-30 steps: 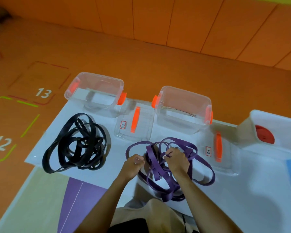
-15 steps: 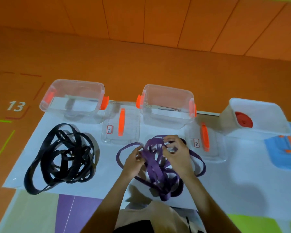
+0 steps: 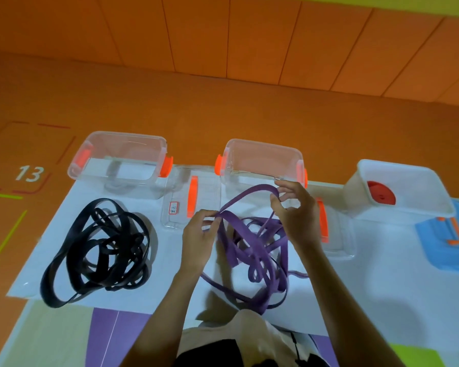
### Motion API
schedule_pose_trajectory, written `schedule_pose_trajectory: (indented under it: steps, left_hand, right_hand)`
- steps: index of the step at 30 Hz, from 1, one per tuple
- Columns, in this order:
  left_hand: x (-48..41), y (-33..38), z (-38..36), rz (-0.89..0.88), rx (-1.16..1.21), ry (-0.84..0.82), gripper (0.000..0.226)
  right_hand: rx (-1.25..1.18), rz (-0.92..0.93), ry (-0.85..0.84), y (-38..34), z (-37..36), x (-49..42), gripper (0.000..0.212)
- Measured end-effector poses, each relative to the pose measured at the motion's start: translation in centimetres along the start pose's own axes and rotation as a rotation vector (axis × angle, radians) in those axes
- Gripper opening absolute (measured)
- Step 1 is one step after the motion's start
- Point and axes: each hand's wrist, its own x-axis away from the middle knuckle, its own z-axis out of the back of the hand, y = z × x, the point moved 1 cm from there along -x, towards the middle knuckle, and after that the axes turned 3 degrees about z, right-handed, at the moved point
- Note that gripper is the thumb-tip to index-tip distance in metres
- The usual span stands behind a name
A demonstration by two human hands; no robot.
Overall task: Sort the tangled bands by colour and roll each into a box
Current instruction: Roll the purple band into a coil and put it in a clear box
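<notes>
Arching above the tangled flat purple elastic band [image 3: 252, 250], one loop of it is pinched by curled fingers [image 3: 210, 213] of the left hand [image 3: 196, 237] and the right hand [image 3: 296, 210].

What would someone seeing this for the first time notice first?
At the centre of the white sheet, the left hand and right hand pinch a raised loop of the purple band tangle. To its left lies the black band tangle, untouched. Behind stand the left clear box and middle clear box, both with orange clips, and at far right a white box holding a red roll.
</notes>
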Motion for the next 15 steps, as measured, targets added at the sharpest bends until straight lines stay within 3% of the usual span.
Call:
schedule_pose_trajectory:
  steps: [7, 15]
  left_hand:
    - [0.9, -0.8, 1.9, -0.248, -0.168, 0.146, 0.013]
    - [1.2, -0.8, 4.4, -0.031, 0.199, 0.202, 0.014]
  right_hand:
    - [0.084, -0.094, 0.009, 2.2, -0.9, 1.2, 0.023]
    - [0.176, -0.375, 0.001, 7.0, -0.8, 3.5, 0.018]
